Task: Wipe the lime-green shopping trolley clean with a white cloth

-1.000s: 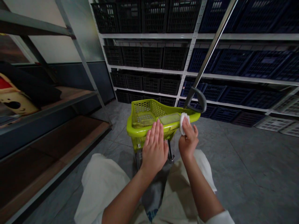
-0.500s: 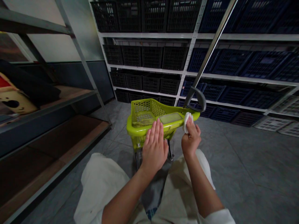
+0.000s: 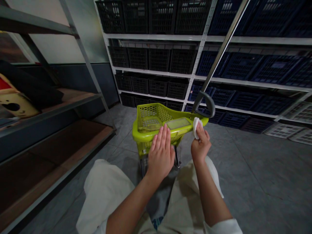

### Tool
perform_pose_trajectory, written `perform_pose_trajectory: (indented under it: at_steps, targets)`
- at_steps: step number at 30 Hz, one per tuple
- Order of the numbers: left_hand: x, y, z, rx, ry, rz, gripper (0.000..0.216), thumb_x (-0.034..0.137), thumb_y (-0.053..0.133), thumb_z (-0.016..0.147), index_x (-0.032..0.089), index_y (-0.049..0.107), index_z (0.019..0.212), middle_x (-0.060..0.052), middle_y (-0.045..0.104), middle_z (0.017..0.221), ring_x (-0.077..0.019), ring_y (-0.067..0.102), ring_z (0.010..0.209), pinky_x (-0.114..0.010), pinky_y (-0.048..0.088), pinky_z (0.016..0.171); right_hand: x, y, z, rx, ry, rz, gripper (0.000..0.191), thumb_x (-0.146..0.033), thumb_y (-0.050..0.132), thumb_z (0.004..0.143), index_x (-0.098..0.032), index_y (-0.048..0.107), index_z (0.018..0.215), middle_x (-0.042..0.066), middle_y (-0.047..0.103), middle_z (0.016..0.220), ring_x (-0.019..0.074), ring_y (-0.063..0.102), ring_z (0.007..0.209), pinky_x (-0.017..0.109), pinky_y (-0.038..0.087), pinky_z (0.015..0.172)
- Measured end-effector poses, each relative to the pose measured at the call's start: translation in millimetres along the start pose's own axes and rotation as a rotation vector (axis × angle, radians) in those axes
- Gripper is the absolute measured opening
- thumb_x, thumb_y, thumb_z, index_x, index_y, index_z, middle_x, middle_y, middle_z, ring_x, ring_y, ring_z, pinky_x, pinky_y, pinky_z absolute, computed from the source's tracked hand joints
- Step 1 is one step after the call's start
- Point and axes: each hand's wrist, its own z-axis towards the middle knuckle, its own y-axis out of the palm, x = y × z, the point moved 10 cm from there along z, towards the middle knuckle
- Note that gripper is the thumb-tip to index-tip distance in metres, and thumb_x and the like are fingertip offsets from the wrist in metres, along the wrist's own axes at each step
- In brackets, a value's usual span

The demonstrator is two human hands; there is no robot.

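Observation:
A lime-green plastic basket [image 3: 148, 130] on a wheeled stand sits on the floor in front of my knees. My left hand [image 3: 161, 154] lies flat, fingers straight and together, against the basket's near rim. My right hand [image 3: 201, 143] is closed on a small white wipe [image 3: 196, 126] and presses it to the rim's right end. A grey handle grip [image 3: 207, 102] on a long metal pole [image 3: 223, 47] rises from that corner up to the top right.
White shelving holds rows of black crates [image 3: 156, 58] and blue crates [image 3: 246, 65] behind the basket. A metal rack with wooden shelves [image 3: 60, 107] runs along the left, with a cream object [image 3: 13, 104] on it. Grey tiled floor [image 3: 255, 175] spreads to the right.
My right hand has slid the white wipe rightward along the rim towards its right corner. My left hand has stayed flat on the near rim.

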Motion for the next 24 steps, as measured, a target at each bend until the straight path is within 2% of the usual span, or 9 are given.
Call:
perform_pose_trajectory:
  at_steps: [2, 6, 8, 11, 15, 17, 19, 22, 24]
  targets:
    - [-0.2, 1.3, -0.3, 0.003, -0.008, 0.003, 0.071, 0.026, 0.039, 0.098, 0.005, 0.008, 0.158, -0.012, 0.018, 0.166, -0.0242, 0.016, 0.154, -0.043, 0.023, 0.124, -12.5, 4.1, -1.0, -0.046, -0.003, -0.017, 0.077, 0.000, 0.036, 0.070, -0.028, 0.058, 0.138, 0.007, 0.063, 0.138, 0.0217, 0.059, 0.130, 0.049, 0.039, 0.111]
    - [0.0, 2.0, -0.8, 0.002, -0.002, 0.012, 0.070, 0.023, 0.037, 0.097, 0.006, 0.009, 0.159, -0.012, 0.018, 0.166, -0.0240, 0.015, 0.154, -0.044, 0.022, 0.124, -80.1, 23.0, -19.8, -0.281, -0.248, 0.046, 0.069, -0.002, 0.043, 0.082, -0.027, 0.048, 0.146, 0.007, 0.057, 0.145, 0.0199, 0.048, 0.141, 0.046, 0.031, 0.118]
    - [-0.3, 1.0, -0.8, 0.000, 0.003, 0.015, 0.069, 0.022, 0.037, 0.097, 0.007, 0.009, 0.159, -0.012, 0.019, 0.165, -0.0242, 0.016, 0.154, -0.044, 0.023, 0.124, -94.1, 24.4, -26.8, -0.310, -0.325, 0.071, 0.065, -0.005, 0.047, 0.086, -0.028, 0.046, 0.146, 0.006, 0.057, 0.146, 0.0195, 0.045, 0.142, 0.045, 0.027, 0.120]
    - [-1.0, -0.7, -0.5, -0.001, 0.003, 0.002, 0.070, 0.024, 0.037, 0.098, 0.007, 0.008, 0.159, -0.013, 0.019, 0.165, -0.0241, 0.016, 0.154, -0.044, 0.023, 0.124, -67.9, 23.3, -21.2, -0.273, -0.289, 0.042, 0.073, 0.000, 0.040, 0.081, -0.031, 0.046, 0.146, 0.004, 0.058, 0.145, 0.0187, 0.050, 0.139, 0.047, 0.024, 0.122]
    - [0.0, -2.0, 0.1, 0.013, 0.003, -0.021, 0.072, 0.024, 0.039, 0.098, 0.007, 0.005, 0.159, -0.013, 0.019, 0.165, -0.0245, 0.018, 0.154, -0.043, 0.023, 0.124, -4.7, 7.6, -1.0, -0.043, -0.061, -0.017, 0.079, 0.000, 0.036, 0.070, -0.030, 0.056, 0.140, 0.005, 0.064, 0.138, 0.0202, 0.059, 0.130, 0.049, 0.036, 0.114]
    - [0.1, -1.1, 0.1, 0.018, -0.003, -0.020, 0.073, 0.024, 0.040, 0.098, 0.007, 0.005, 0.159, -0.013, 0.019, 0.165, -0.0248, 0.018, 0.154, -0.043, 0.023, 0.124, 0.3, 3.4, 1.4, 0.006, 0.004, -0.029, 0.078, -0.001, 0.036, 0.069, -0.029, 0.057, 0.139, 0.006, 0.064, 0.137, 0.0209, 0.060, 0.129, 0.049, 0.040, 0.110]
    - [0.0, 0.4, -0.3, 0.016, -0.006, -0.011, 0.073, 0.025, 0.040, 0.097, 0.006, 0.006, 0.159, -0.013, 0.019, 0.165, -0.0244, 0.018, 0.154, -0.043, 0.023, 0.124, -21.8, 9.2, -1.5, -0.073, -0.033, -0.027, 0.078, 0.000, 0.036, 0.070, -0.029, 0.055, 0.141, 0.006, 0.062, 0.140, 0.0204, 0.058, 0.132, 0.048, 0.038, 0.112]
    - [-0.3, 1.5, -1.1, 0.013, -0.001, 0.011, 0.071, 0.022, 0.038, 0.097, 0.006, 0.008, 0.159, -0.012, 0.019, 0.165, -0.0237, 0.016, 0.154, -0.043, 0.021, 0.124, -75.8, 22.1, -14.4, -0.278, -0.228, 0.018, 0.071, -0.001, 0.041, 0.078, -0.027, 0.050, 0.144, 0.006, 0.058, 0.145, 0.0194, 0.050, 0.139, 0.045, 0.031, 0.117]
    - [-0.8, 1.6, -1.1, 0.006, 0.004, 0.021, 0.070, 0.021, 0.038, 0.096, 0.006, 0.010, 0.159, -0.012, 0.019, 0.165, -0.0236, 0.016, 0.154, -0.043, 0.021, 0.124, -93.5, 24.0, -20.8, -0.346, -0.328, 0.041, 0.067, -0.003, 0.044, 0.083, -0.028, 0.048, 0.145, 0.005, 0.057, 0.146, 0.0188, 0.048, 0.141, 0.044, 0.027, 0.119]
